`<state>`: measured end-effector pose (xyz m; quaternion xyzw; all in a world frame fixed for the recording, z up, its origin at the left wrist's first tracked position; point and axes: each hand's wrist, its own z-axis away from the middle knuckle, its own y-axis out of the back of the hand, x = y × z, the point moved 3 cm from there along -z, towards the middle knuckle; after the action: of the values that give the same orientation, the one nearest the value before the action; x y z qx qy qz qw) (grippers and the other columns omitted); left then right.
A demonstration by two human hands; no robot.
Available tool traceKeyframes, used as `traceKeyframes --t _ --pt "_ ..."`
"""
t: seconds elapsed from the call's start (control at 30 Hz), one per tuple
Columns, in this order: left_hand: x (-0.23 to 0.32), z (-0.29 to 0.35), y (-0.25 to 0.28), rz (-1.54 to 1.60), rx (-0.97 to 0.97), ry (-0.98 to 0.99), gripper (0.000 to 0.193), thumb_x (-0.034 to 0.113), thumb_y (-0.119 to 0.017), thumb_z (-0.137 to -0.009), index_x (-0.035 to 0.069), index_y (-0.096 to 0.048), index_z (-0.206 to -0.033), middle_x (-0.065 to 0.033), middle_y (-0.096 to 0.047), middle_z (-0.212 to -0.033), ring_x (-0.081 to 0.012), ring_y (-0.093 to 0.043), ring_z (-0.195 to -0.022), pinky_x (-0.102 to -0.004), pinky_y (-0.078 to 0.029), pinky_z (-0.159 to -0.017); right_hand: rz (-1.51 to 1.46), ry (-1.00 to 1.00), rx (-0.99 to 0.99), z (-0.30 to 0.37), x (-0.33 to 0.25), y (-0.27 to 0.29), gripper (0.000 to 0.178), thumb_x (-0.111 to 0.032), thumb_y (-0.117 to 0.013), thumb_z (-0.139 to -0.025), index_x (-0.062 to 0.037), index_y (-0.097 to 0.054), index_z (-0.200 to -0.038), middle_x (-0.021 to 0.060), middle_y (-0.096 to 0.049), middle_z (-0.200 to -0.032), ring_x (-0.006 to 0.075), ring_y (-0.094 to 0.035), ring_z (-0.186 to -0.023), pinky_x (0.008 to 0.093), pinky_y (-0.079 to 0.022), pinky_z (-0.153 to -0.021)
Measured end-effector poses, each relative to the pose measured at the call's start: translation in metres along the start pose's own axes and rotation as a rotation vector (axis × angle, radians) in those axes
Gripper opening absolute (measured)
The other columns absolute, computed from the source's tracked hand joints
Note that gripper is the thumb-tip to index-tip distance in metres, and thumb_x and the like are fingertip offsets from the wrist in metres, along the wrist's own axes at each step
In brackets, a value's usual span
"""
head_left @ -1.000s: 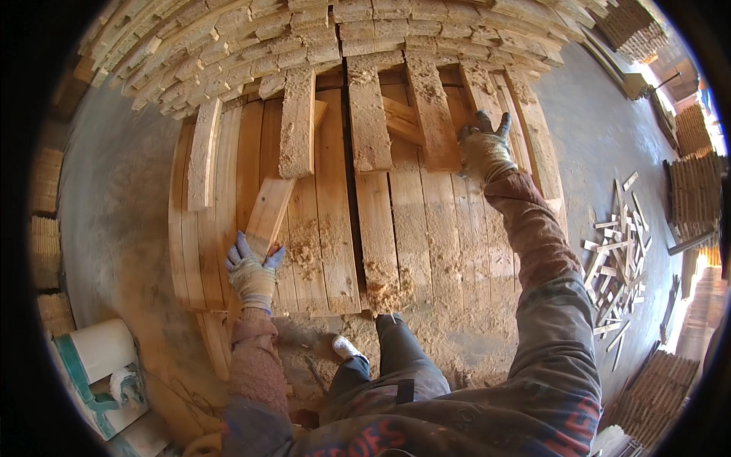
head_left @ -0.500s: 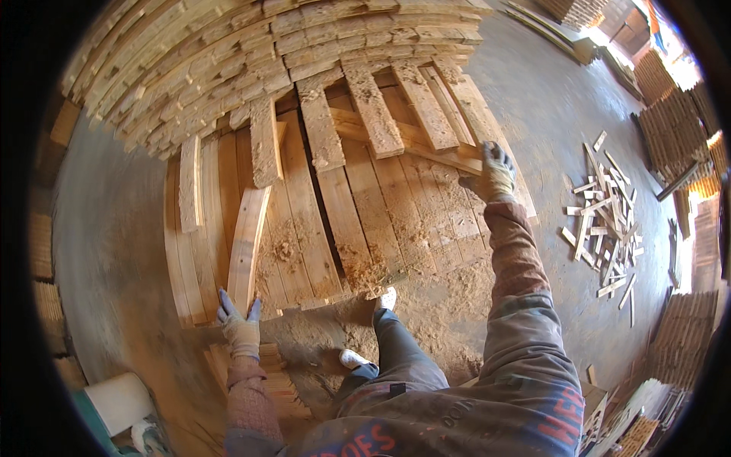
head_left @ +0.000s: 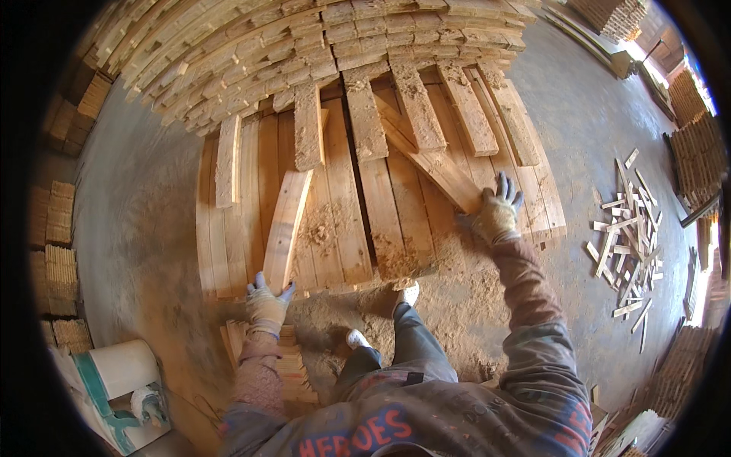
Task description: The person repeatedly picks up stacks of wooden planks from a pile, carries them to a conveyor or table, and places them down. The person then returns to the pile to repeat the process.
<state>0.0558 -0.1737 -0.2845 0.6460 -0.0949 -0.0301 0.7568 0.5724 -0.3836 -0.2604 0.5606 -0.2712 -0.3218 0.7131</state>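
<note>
The right hand (head_left: 496, 216) grips a flat, straight-edged wooden plank (head_left: 445, 177).

The left hand (head_left: 268, 306) holds a short plank (head_left: 288, 225) by its near end; the right hand (head_left: 496, 216) touches a diagonal board (head_left: 442, 177).

Board stack (head_left: 304, 42) blocks far side; open passage between left plank (head_left: 288, 222) and slanting plank (head_left: 447, 177).
</note>
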Motion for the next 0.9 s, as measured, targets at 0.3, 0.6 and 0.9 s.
traceKeyframes --t 0.3,0.6,0.9 --pt "-0.035 0.047 -0.020 0.233 0.123 -0.134 0.098 0.056 -0.090 -0.066 -0.001 -0.047 -0.134 -0.0322 -0.055 -0.121 -0.0482 -0.057 -0.110 -0.0570 -0.048 -0.095 -0.444 -0.258 0.028 0.248 -0.016 -0.070 0.085 -0.047 -0.092 -0.065 0.0011 -0.057 -0.126 0.0249 -0.053 -0.139 0.0383 -0.054 -0.125 0.0470 -0.046 -0.104" --pt "-0.156 0.099 0.046 0.185 -0.015 -0.148 0.097 0.057 -0.088 -0.067 0.002 -0.048 -0.136 -0.0306 -0.055 -0.125 -0.0456 -0.057 -0.114 -0.0552 -0.051 -0.094 -1.344 -0.514 0.189 0.449 0.019 -0.113 0.057 -0.005 -0.082 -0.072 -0.0059 -0.056 -0.123 0.0024 -0.060 -0.104 0.0157 -0.058 -0.090 0.0311 -0.050 -0.081" --pt "-0.126 0.068 0.027 0.060 -0.173 -0.195 0.113 0.050 -0.087 -0.073 0.013 -0.023 -0.158 -0.0310 -0.054 -0.130 -0.0440 -0.058 -0.119 -0.0524 -0.052 -0.096 -1.557 -0.220 0.007 0.406 -0.090 -0.056 0.077 -0.017 -0.089 -0.073 0.0027 -0.050 -0.137 0.0076 -0.060 -0.118 0.0183 -0.057 -0.106 0.0353 -0.049 -0.093"
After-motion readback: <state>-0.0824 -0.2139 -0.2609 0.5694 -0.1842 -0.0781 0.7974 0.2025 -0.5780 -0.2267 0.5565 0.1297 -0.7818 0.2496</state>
